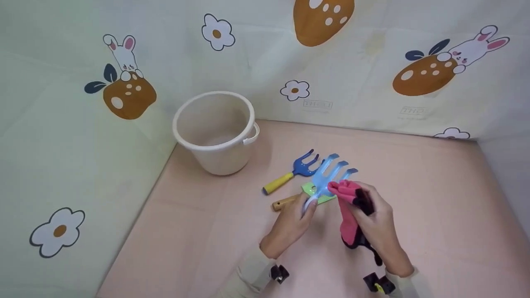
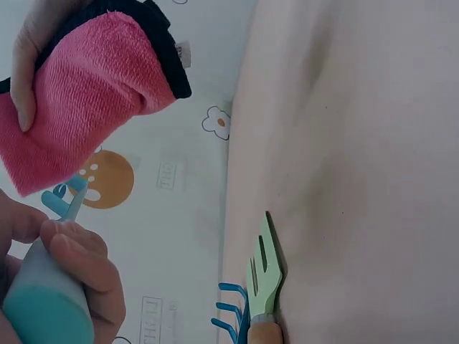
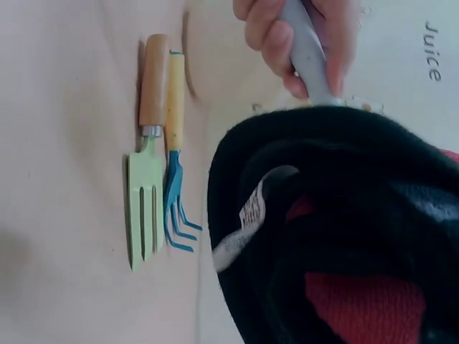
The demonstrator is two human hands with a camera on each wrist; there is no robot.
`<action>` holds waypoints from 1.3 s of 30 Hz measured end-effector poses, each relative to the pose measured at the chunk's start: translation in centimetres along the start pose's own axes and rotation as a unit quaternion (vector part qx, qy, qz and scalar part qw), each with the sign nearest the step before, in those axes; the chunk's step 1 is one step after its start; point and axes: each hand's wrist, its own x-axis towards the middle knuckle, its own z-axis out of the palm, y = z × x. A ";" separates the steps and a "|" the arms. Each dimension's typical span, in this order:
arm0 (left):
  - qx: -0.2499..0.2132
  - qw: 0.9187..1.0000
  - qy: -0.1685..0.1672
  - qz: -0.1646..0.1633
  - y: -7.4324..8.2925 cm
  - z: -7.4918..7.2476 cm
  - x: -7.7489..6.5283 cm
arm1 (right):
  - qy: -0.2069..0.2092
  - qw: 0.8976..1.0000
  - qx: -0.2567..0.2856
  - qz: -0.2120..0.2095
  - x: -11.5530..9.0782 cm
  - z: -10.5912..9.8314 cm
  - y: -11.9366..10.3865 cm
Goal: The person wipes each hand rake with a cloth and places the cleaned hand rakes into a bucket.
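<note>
My left hand [image 1: 290,221] grips the pale handle of a light blue hand rake [image 1: 325,176], its bent tines pointing up and away. My right hand [image 1: 380,219] holds a folded pink cloth with black edging [image 1: 349,225]; part of it hangs down, and its upper fold overlaps the rake head in the head view. The right wrist view shows the cloth's black side [image 3: 237,165] with a white label. Beyond the left hand, a green hand fork [image 3: 147,197] with a wooden handle lies on the table, partly hidden in the head view. Beside it lies a blue rake with a yellow handle [image 1: 278,183].
A cream bucket [image 1: 225,161] with a side handle stands at the back left of the table [image 1: 198,231]. Printed sheets with rabbits and flowers [image 1: 356,91] form walls behind and at both sides.
</note>
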 end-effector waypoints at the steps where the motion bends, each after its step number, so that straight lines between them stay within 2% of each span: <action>1: 0.003 1.000 0.001 0.001 0.0 0.1 0.0 | -0.005 1.000 -0.009 -0.020 0.0 0.3 0.0; 4: 0.012 1.000 0.002 0.001 0.0 0.4 -0.1 | -0.019 0.997 -0.034 -0.062 0.1 1.1 0.0; 8: 0.018 1.000 -0.004 0.012 0.0 0.6 -0.2 | -0.025 0.995 -0.065 -0.069 0.3 2.0 0.2; 12: 0.027 0.998 -0.006 0.057 0.0 0.7 -0.4 | -0.020 0.992 -0.106 -0.062 0.4 2.6 0.2; 16: 0.012 0.994 0.009 0.105 -0.4 1.0 -0.7 | -0.013 0.988 -0.138 -0.066 0.6 3.0 0.4; 19: 0.000 0.993 0.021 0.117 -0.6 1.2 -0.9 | -0.002 0.986 -0.154 -0.068 0.8 3.2 0.7; 23: 0.016 0.994 0.023 0.109 -0.7 1.4 -1.1 | 0.028 0.983 -0.168 -0.063 1.0 3.3 1.1; 28: 0.069 0.994 0.023 0.080 -0.5 1.3 -1.4 | 0.046 0.977 -0.204 -0.043 1.3 3.7 1.0; 32: 0.108 0.992 0.020 0.058 -0.2 1.3 -1.6 | 0.046 0.974 -0.222 0.018 1.5 3.9 0.6; 35: 0.122 0.991 0.018 0.060 -0.1 1.3 -1.8 | 0.053 0.969 -0.229 0.077 1.9 3.7 0.6; 37: 0.123 0.990 0.013 0.062 -0.1 1.4 -1.9 | 0.062 0.964 -0.241 0.095 2.2 3.4 0.9; 39: 0.120 0.991 0.007 0.064 0.0 1.5 -1.8 | 0.067 0.961 -0.252 0.095 2.4 3.1 1.3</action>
